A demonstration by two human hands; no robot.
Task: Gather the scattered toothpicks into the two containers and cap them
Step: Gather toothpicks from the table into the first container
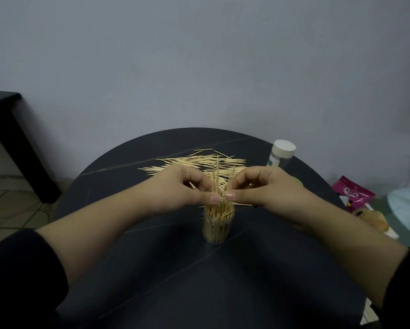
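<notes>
A room in a home, most likely a living area: a small round dark table with pale marble-like veins stands against a plain grey-blue wall. A tiled floor and a black side table show at the left. At the right lie a pink packet and a pale blue cloth, ordinary household clutter

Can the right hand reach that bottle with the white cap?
Probably yes. The bottle stands just beyond the right hand, with nothing between them. But that hand is pinching toothpicks over the clear container, so it would need to drop them in first.
</notes>
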